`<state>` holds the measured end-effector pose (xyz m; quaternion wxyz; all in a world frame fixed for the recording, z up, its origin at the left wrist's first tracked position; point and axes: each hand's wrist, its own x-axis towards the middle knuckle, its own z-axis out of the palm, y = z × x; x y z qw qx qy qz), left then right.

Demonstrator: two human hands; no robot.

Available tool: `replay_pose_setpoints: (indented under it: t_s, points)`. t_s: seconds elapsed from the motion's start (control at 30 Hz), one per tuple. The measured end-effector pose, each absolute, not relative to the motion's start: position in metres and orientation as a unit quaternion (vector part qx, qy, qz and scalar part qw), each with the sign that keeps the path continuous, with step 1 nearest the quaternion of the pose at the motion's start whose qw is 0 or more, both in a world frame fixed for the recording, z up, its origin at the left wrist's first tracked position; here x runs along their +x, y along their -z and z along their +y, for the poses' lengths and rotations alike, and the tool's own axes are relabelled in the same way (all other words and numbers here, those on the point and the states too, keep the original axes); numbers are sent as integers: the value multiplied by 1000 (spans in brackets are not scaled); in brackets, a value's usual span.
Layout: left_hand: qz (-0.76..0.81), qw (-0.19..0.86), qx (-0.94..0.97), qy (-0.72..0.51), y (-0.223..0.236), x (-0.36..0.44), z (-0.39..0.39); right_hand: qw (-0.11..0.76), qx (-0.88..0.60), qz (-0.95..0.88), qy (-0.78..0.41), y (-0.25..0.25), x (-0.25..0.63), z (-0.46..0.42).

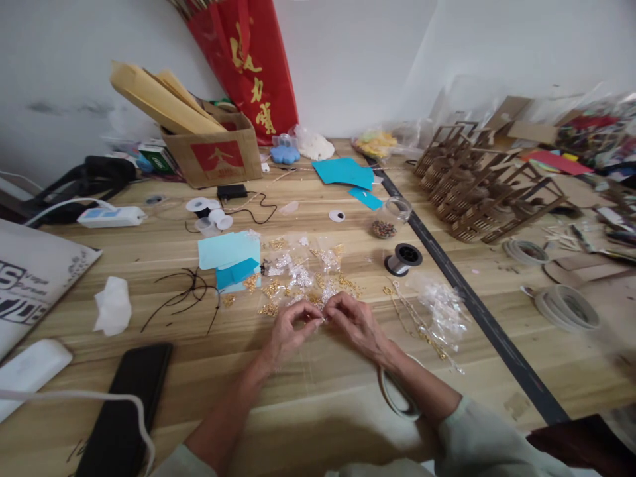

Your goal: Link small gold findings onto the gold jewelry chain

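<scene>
My left hand (297,326) and my right hand (354,322) meet fingertip to fingertip near the front middle of the table. Both are closed in a pinch around something tiny and pale that I cannot make out. Just beyond the fingers lie small clear bags of silver beads (301,275) and scattered gold findings (271,309). Right of my right hand, gold and silver chains (422,328) rest by crumpled clear plastic bags (440,306). A spool of silver wire (403,258) stands behind them. Under my right forearm lies a pale ring-shaped roll (397,396).
Dark cords (189,298) and teal cards (229,255) lie to the left, with a black phone (126,404) nearer me. A jar of beads (390,220) is tipped over at the back. Brown wooden racks (477,185) stand at right, past a black strip (462,291).
</scene>
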<state>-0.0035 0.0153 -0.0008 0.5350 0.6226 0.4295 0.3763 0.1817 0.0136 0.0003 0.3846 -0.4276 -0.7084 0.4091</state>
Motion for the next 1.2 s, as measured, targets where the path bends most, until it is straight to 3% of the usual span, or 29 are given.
replay_pose_setpoints:
  t_s: [1.2]
  points:
    - [397, 588, 585, -393, 3, -4, 16, 341, -387, -779, -356, -12, 179, 9]
